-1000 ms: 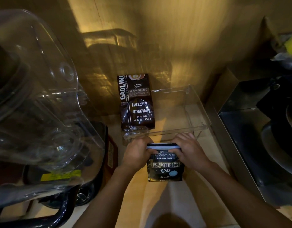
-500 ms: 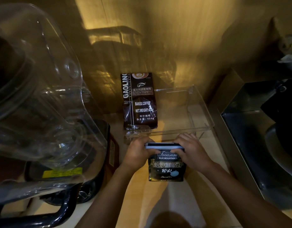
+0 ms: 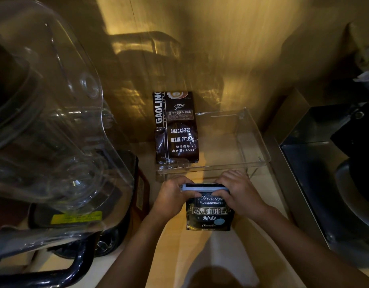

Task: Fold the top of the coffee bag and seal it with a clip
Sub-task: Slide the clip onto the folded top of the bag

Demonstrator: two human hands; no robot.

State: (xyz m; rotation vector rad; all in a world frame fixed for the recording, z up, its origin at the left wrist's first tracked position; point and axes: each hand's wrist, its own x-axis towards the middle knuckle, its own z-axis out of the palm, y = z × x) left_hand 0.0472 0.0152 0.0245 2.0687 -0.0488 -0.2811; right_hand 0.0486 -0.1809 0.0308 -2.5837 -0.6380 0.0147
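- A small black coffee bag (image 3: pixel 209 213) stands upright on the table (image 3: pixel 200 256), just in front of a clear plastic bin (image 3: pixel 252 146).
- The left hand (image 3: pixel 172 197) and right hand (image 3: pixel 240 194) pinch its folded top, fingers closed on each end.
- No clip is visible; a pale strip (image 3: pixel 197 189) crosses the fold.
- Risk: loosening either hand could let the stiff fold spring open.
- Compared with a second ago, the fold sits slightly lower and tighter; the hands remain in place.

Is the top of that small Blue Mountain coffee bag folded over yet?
Folded. The coffee bag top is a flat band pinched by the left hand and right hand; no clip is visible.
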